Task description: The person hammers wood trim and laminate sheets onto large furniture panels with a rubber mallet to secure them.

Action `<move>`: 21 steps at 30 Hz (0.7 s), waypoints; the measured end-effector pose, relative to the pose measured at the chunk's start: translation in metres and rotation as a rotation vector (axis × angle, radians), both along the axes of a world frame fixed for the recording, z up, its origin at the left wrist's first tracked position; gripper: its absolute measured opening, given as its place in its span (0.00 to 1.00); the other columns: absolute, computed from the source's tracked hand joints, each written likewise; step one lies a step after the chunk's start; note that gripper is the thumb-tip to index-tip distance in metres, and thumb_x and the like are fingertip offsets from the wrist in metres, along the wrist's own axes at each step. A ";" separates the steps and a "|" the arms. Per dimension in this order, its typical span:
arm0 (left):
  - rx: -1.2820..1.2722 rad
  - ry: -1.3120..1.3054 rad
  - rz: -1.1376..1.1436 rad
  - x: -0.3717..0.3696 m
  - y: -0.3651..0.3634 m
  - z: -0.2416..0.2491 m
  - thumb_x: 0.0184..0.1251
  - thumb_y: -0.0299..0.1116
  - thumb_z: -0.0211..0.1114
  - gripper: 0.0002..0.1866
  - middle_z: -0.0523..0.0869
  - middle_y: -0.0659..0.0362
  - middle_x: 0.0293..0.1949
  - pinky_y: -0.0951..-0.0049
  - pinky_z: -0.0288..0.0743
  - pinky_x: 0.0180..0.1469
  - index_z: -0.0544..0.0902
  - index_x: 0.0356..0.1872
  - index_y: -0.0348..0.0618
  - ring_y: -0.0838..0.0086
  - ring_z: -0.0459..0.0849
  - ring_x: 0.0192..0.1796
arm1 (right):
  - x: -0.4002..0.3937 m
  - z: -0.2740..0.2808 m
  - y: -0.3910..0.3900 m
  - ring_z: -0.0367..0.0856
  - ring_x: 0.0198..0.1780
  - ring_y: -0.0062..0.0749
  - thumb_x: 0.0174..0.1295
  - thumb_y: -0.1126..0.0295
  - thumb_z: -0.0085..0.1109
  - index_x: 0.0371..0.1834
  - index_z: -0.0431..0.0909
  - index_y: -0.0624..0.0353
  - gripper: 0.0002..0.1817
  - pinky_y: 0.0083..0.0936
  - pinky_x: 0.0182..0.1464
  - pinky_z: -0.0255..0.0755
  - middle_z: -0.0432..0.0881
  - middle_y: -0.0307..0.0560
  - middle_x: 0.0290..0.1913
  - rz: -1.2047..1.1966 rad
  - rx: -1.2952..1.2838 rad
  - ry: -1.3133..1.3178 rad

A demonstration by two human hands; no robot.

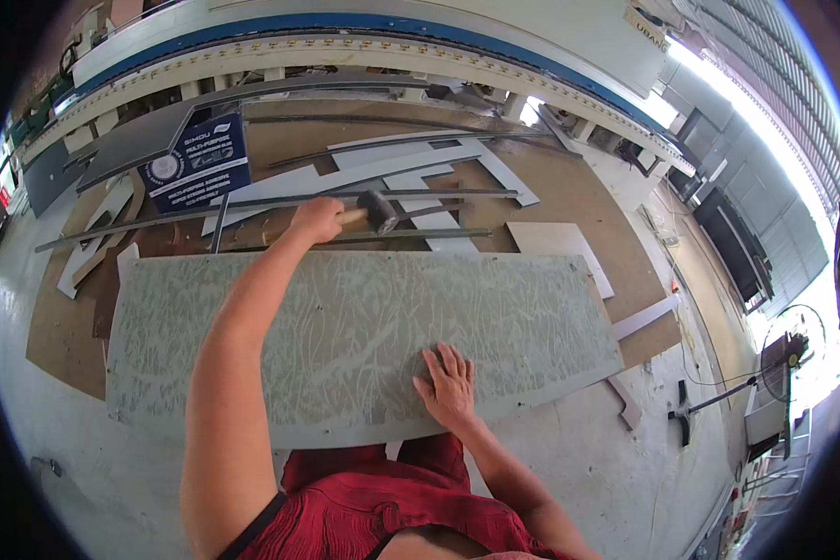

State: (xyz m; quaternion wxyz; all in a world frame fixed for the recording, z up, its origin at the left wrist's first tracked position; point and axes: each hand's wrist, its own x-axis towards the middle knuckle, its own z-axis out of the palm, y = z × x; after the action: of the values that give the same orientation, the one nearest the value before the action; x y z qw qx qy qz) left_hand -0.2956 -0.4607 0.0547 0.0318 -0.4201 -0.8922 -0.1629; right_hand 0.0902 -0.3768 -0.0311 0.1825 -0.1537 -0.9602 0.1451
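Note:
My left hand point(317, 220) is closed round the wooden handle of a mallet point(380, 213) with a dark head, held above the far edge of a patterned grey-green panel point(345, 317). The mallet head is slightly blurred, over the strips behind the panel. Near the panel's front edge, right of its middle, my right hand point(448, 385) lies flat with its fingers spread. Small dark fasteners show along the panel's edges.
Metal strips point(289, 199) and cut white pieces point(509, 177) lie on a brown board point(616, 233) beyond the panel. A blue box point(199, 163) stands at the back left. A long machine point(383, 42) spans the back, with a stand fan point(784, 351) at right.

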 end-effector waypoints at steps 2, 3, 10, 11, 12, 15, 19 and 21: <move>-0.051 -0.003 0.019 -0.012 0.004 -0.010 0.46 0.34 0.63 0.12 0.84 0.53 0.39 0.56 0.75 0.44 0.83 0.35 0.48 0.57 0.82 0.44 | -0.001 0.005 -0.002 0.56 0.68 0.53 0.62 0.54 0.52 0.63 0.67 0.52 0.28 0.52 0.67 0.45 0.61 0.53 0.66 0.005 -0.012 -0.008; -0.080 -0.036 0.030 -0.020 0.008 -0.012 0.45 0.36 0.65 0.14 0.84 0.53 0.38 0.57 0.75 0.44 0.83 0.36 0.49 0.57 0.82 0.44 | -0.002 0.006 -0.002 0.56 0.68 0.53 0.62 0.53 0.52 0.63 0.67 0.52 0.28 0.52 0.66 0.46 0.61 0.53 0.66 0.004 -0.008 -0.017; -0.196 -0.072 0.028 -0.059 0.023 -0.037 0.43 0.40 0.69 0.18 0.84 0.55 0.40 0.59 0.74 0.46 0.83 0.39 0.52 0.57 0.81 0.46 | -0.002 0.009 -0.001 0.55 0.68 0.52 0.61 0.53 0.53 0.64 0.65 0.51 0.29 0.54 0.66 0.45 0.60 0.53 0.67 0.009 -0.019 -0.063; -0.217 -0.064 0.026 -0.060 0.024 -0.038 0.44 0.40 0.69 0.17 0.84 0.55 0.41 0.59 0.74 0.48 0.83 0.39 0.52 0.57 0.80 0.47 | -0.002 0.010 -0.001 0.55 0.68 0.52 0.61 0.53 0.53 0.65 0.65 0.51 0.29 0.55 0.66 0.45 0.60 0.53 0.67 0.003 -0.025 -0.074; -0.215 -0.002 0.052 -0.061 0.024 -0.041 0.45 0.40 0.67 0.16 0.84 0.56 0.41 0.59 0.73 0.49 0.83 0.39 0.53 0.57 0.79 0.48 | -0.003 0.010 -0.001 0.55 0.69 0.52 0.61 0.53 0.53 0.65 0.65 0.51 0.29 0.55 0.66 0.45 0.59 0.52 0.67 0.001 -0.033 -0.076; -0.154 0.144 0.117 -0.056 0.022 -0.048 0.50 0.37 0.64 0.14 0.83 0.57 0.41 0.59 0.72 0.51 0.83 0.40 0.54 0.57 0.76 0.52 | -0.003 0.009 -0.001 0.54 0.69 0.52 0.61 0.53 0.54 0.65 0.65 0.50 0.29 0.55 0.67 0.44 0.59 0.52 0.68 -0.006 -0.053 -0.079; 0.144 0.137 0.004 -0.033 0.017 -0.027 0.54 0.32 0.61 0.14 0.83 0.58 0.39 0.61 0.73 0.49 0.83 0.44 0.53 0.63 0.77 0.50 | -0.002 0.008 0.000 0.54 0.69 0.51 0.61 0.52 0.53 0.65 0.65 0.49 0.29 0.56 0.67 0.44 0.58 0.51 0.68 -0.003 -0.060 -0.069; 0.328 -0.097 -0.185 -0.006 0.010 0.004 0.57 0.30 0.60 0.16 0.83 0.59 0.35 0.67 0.73 0.44 0.82 0.48 0.50 0.67 0.79 0.41 | -0.002 0.007 0.001 0.54 0.69 0.51 0.61 0.52 0.53 0.65 0.65 0.49 0.29 0.56 0.66 0.45 0.58 0.52 0.68 -0.002 -0.053 -0.058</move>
State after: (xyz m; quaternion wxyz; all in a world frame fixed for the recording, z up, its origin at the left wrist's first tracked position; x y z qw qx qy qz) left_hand -0.3011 -0.4505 0.0590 0.0416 -0.4811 -0.8117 -0.3286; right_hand 0.0886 -0.3762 -0.0236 0.1507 -0.1633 -0.9607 0.1661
